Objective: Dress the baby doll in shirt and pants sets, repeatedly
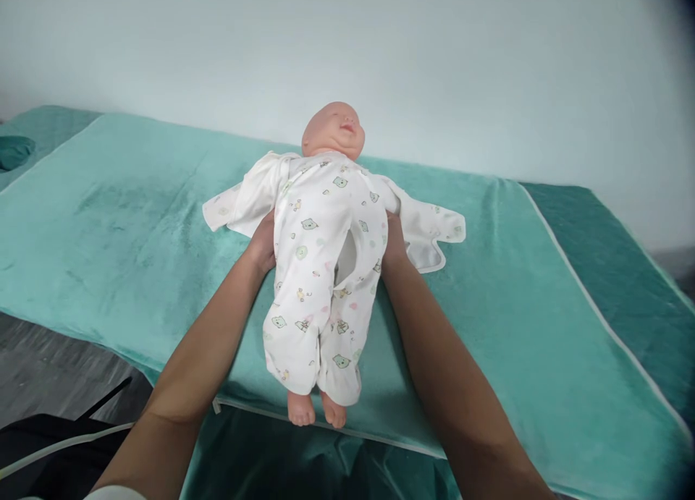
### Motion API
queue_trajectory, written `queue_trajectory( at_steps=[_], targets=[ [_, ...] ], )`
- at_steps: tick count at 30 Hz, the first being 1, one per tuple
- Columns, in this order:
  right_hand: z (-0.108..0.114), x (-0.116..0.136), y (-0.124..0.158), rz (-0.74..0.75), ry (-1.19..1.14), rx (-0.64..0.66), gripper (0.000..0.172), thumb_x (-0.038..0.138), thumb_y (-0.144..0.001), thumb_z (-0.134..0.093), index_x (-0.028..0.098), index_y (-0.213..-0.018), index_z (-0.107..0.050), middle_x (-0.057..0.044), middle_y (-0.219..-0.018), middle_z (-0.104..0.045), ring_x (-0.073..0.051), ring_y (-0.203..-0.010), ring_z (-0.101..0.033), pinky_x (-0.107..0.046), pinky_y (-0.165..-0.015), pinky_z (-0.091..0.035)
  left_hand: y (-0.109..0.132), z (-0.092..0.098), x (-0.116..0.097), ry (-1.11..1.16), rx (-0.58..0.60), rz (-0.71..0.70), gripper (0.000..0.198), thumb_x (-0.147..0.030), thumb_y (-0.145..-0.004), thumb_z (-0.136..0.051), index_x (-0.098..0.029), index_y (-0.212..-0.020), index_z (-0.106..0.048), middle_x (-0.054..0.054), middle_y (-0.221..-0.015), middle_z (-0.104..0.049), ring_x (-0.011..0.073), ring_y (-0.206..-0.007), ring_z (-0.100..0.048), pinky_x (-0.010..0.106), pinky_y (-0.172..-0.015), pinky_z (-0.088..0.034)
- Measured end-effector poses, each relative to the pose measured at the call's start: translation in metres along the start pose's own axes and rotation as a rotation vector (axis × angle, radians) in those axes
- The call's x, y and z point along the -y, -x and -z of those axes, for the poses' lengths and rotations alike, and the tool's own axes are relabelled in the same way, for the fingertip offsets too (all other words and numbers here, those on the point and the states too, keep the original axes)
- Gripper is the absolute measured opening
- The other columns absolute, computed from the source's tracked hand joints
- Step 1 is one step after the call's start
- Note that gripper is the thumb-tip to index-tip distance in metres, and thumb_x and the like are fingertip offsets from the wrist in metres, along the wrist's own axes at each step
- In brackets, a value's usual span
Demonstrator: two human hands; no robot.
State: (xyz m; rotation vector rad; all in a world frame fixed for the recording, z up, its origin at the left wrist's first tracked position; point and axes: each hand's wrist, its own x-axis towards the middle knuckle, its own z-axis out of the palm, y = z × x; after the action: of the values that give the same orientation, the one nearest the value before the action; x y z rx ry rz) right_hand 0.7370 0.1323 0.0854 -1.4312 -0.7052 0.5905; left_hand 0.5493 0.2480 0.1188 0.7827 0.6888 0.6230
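A baby doll (334, 132) lies on its back on the green cover, its head toward the wall and its bare feet at the near edge. White trousers (304, 297) printed with small bears cover its legs and reach high over the torso. A white top (255, 189) has both sleeves spread out sideways. My left hand (264, 242) grips the doll's side at the left of the picture, and my right hand (394, 239) grips the opposite side. The fingers of both hands are mostly hidden behind the doll and its clothes.
The green velvety cover (521, 326) with pale piping spreads over the bed and hangs down in front. Behind it stands a plain pale wall (489, 66). A pale tube (70, 442) and a black item (32, 449) are at the lower left, above grey flooring (48, 348).
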Motion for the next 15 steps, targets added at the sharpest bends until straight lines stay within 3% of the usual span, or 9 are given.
queue_trajectory(
  at_steps=[6,11,15],
  targets=[
    [0.002,0.012,0.002,0.013,0.045,-0.046,0.031,0.052,-0.070,-0.080,0.026,-0.086,-0.076,-0.006,-0.106,-0.081,-0.035,-0.121,-0.068,-0.057,-0.117,-0.049,-0.006,0.001,0.003,0.027,0.050,-0.045,0.030,-0.026,-0.090,-0.069,-0.020,-0.118,-0.076,0.006,-0.102,-0.083,0.0281,-0.115,-0.076,0.040,-0.107,-0.060],
    [-0.004,0.015,0.003,0.069,0.066,-0.058,0.035,0.052,-0.072,-0.081,0.025,-0.095,-0.076,-0.008,-0.121,-0.080,-0.035,-0.131,-0.064,-0.055,-0.121,-0.046,-0.008,0.003,0.006,0.020,0.054,-0.088,0.041,-0.030,-0.088,-0.074,-0.018,-0.127,-0.073,0.009,-0.110,-0.083,0.0301,-0.115,-0.076,0.043,-0.107,-0.061],
    [-0.002,0.004,-0.002,0.033,0.003,-0.065,0.039,0.057,-0.080,-0.072,0.024,-0.100,-0.075,-0.009,-0.119,-0.080,-0.033,-0.128,-0.068,-0.054,-0.114,-0.053,-0.008,0.004,0.008,0.030,0.065,-0.100,0.050,-0.035,-0.089,-0.074,-0.017,-0.135,-0.069,0.011,-0.115,-0.082,0.0308,-0.116,-0.077,0.046,-0.107,-0.061]
  ],
)
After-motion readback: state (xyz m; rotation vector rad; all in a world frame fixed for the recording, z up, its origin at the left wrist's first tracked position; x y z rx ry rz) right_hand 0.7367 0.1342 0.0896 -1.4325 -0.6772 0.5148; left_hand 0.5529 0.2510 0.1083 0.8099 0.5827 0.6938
